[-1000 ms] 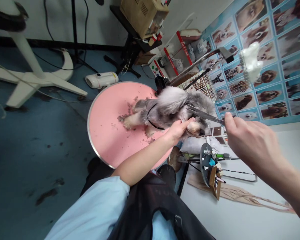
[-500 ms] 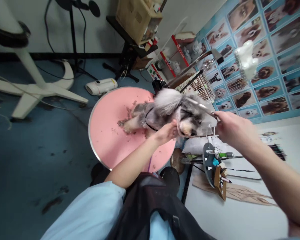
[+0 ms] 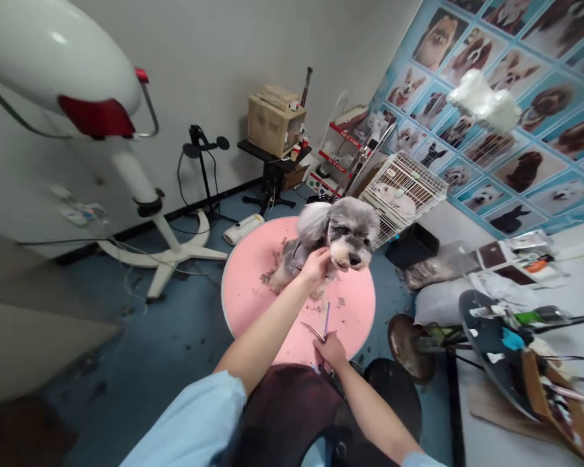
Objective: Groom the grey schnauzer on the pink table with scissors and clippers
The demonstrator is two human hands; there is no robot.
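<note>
Quite fluffy dog [image 3: 353,224], seemingly metal scissors [image 3: 314,333]

1. A bulky white machine [image 3: 78,58] with a red panel was carried by a white stand [image 3: 135,176].
2. A tan cabinet [image 3: 272,124] was supported by a black worktop [image 3: 259,157].
3. A white appliance [image 3: 243,229] was laid on the blue floor [image 3: 165,363].
4. The wall was covered by blue-bordered animal photographs [image 3: 526,167]; a white wire cage [image 3: 413,178] was placed near it.
5. At right, green and blue objects were borne by a dark round worktop [image 3: 479,353].
</note>
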